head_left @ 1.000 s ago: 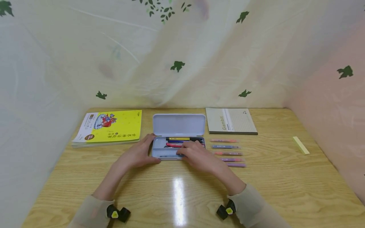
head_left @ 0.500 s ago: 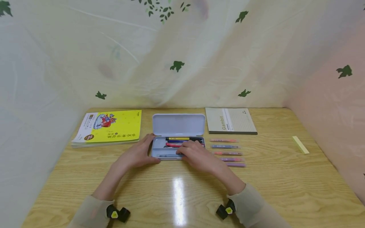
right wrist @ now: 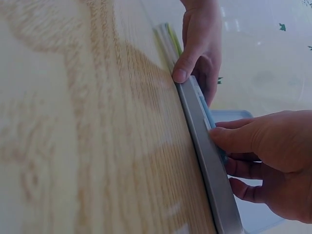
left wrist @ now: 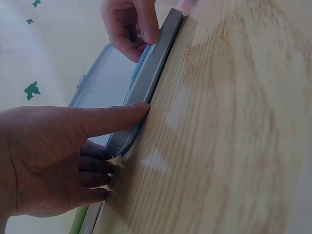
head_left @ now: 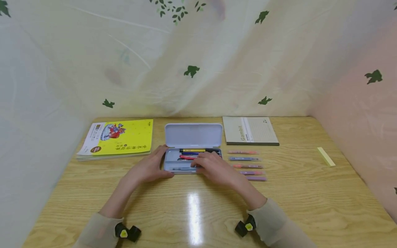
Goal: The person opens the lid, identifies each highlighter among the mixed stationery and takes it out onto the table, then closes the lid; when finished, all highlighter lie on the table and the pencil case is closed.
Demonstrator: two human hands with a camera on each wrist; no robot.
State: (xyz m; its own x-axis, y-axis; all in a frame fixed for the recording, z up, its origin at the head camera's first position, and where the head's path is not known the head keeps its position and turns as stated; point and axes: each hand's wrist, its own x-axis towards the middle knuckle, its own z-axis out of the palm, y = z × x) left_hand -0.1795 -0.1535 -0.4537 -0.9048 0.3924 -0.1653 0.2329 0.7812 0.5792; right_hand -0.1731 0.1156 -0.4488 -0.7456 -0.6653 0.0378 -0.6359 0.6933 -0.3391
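Observation:
A light blue pencil case lies open on the wooden table, its lid tipped back. My left hand grips its left end, the thumb along the front wall and the fingers round the far side. My right hand reaches into the front compartment and pinches a light blue pen between thumb and fingers; its right part is hidden under that hand. In the back compartment lie a yellow and black pen, a dark blue one and a red pen, partly covered by my right hand.
Right of the case, several highlighters lie in a column, the nearest close by my right wrist. A grey notebook sits behind them. Yellow-covered books are stacked at the left, and a pale yellow strip lies far right.
My right fingers have shifted slightly over the front compartment, and the light blue pen shows a little more plainly there. The left hand stays on the case.

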